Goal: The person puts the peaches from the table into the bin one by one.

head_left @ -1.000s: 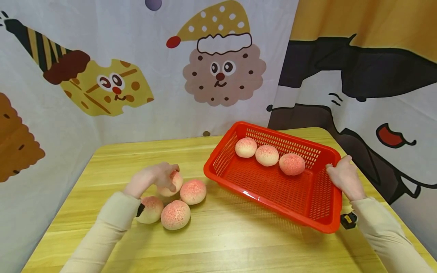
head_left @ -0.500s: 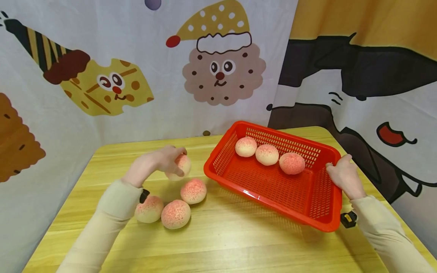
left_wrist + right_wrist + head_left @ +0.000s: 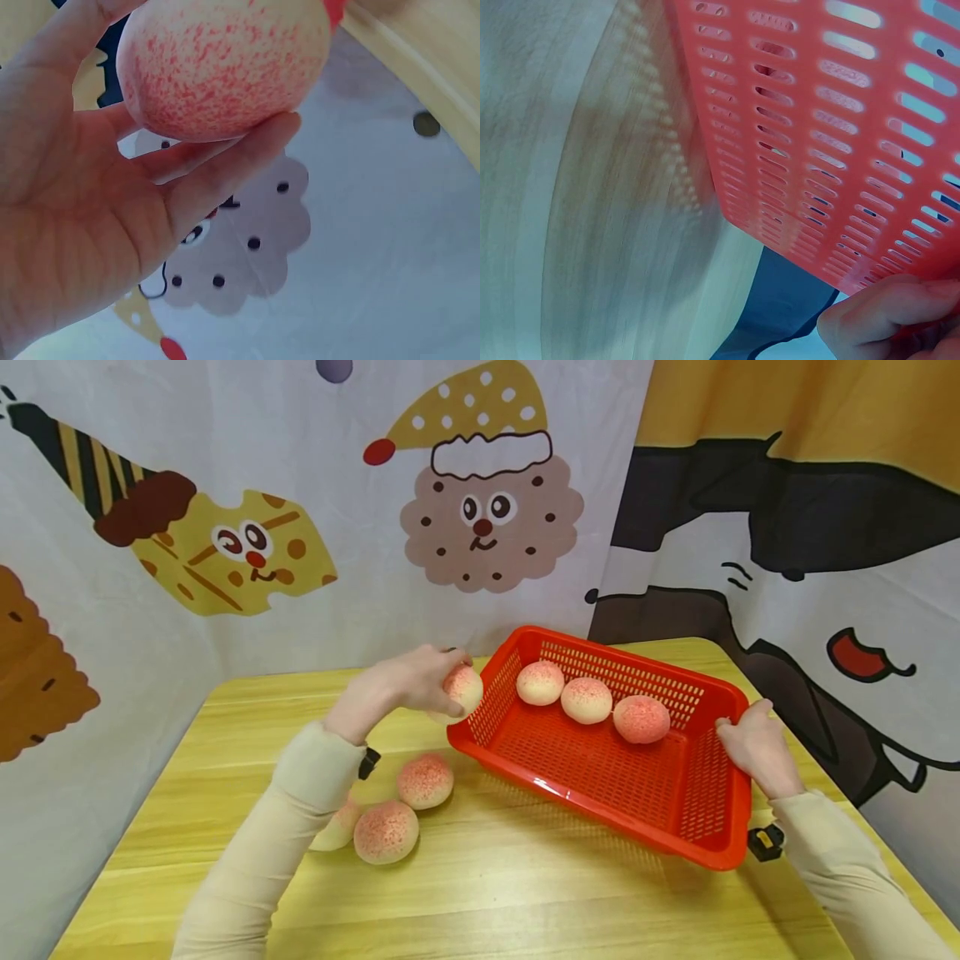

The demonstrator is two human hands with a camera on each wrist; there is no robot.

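Note:
My left hand [image 3: 408, 681] grips a cream peach with pink speckles [image 3: 466, 688], raised just outside the left rim of the red plastic basket [image 3: 577, 768]. In the left wrist view, fingers curve beneath this peach [image 3: 225, 71], and the top of it is cut off by the frame. My right hand [image 3: 761, 747] grips the basket's right rim, fingers [image 3: 889, 307] curled over it in the right wrist view. A row of three similar peaches [image 3: 587, 700] lies along the far side inside the basket. Three more peaches [image 3: 386, 832] sit on the table, one partly behind the left sleeve.
The wooden table [image 3: 510, 902] has light yellow grain. A curtain with cartoon prints [image 3: 330, 635] hangs directly behind its far edge. The slotted basket wall [image 3: 802, 150] rises close to the right wrist camera.
My left hand has lifted one peach off the table group and carried it right and away from me to the basket's left rim. My right hand and the basket stay put.

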